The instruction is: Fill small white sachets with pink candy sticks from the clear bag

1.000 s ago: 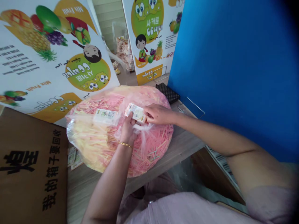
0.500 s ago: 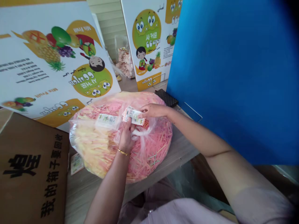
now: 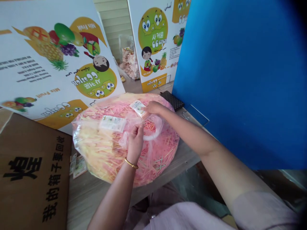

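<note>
A large clear plastic bag (image 3: 96, 159) full of thin pink and yellow sticks lies on the table, with a ragged hole in its top. My right hand (image 3: 154, 108) pinches a small printed packet (image 3: 137, 107) by its right side, just above the bag. Below it, my left hand (image 3: 136, 139) is closed, thumb against fingers, at the left edge of the hole. Whatever those fingers hold, if anything, cannot be made out. Another printed packet (image 3: 112, 123) rests flat on the bag, left of my hands.
White printed cartons (image 3: 57, 60) stand behind the bag. A brown cardboard box (image 3: 35, 172) is at left, near several packets (image 3: 79, 166) on the table (image 3: 81, 198). A blue panel (image 3: 235, 83) rises at right, beside a black patterned object (image 3: 172, 100).
The packet that both hands touched is now in my right hand alone, slightly higher and turned. My left hand has let go of it and shifted a little right.
</note>
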Tool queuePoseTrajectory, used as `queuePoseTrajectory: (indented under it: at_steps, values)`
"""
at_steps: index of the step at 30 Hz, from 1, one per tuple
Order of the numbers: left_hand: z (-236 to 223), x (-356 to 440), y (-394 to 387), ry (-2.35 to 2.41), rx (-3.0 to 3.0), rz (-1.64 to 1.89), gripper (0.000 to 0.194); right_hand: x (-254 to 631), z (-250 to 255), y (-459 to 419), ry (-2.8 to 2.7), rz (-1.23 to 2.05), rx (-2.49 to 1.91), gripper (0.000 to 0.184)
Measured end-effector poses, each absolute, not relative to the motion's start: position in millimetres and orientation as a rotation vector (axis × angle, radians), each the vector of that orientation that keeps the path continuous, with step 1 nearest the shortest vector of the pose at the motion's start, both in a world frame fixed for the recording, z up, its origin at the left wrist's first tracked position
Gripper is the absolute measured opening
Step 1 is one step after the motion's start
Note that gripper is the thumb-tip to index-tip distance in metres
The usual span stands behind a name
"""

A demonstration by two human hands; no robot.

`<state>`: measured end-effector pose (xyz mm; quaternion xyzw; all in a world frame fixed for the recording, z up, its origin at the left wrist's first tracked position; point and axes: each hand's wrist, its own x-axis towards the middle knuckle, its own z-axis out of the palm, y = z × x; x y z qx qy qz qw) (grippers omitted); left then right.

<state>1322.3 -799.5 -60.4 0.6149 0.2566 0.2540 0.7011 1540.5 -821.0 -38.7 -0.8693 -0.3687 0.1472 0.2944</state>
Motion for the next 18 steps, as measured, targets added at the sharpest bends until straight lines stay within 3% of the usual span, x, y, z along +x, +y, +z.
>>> queuePoseTrajectory:
  at_steps: [3,6,8,13,18]
  values:
    - [-64,1318,-805,0.528,1.58,0.601,0.02,1533,-28,-823,-0.857,0.309,-2.475,0.057]
    - [-71,1317,-805,0.541,1.596,0.568,0.025,1524,-16,-839,-0.861,0.341,-2.303,0.025]
    - [-73,1316,-805,0.541,1.542,0.542,0.024,1516,-10,-855,-0.864,0.486,-2.018,0.015]
    - [-65,1314,-814,0.509,1.336,0.478,0.04,1480,-15,-893,-0.79,1.042,-1.29,0.017]
    - [-58,1313,-825,0.539,1.109,0.388,0.039,1443,-35,-907,-0.636,0.878,-1.262,0.019]
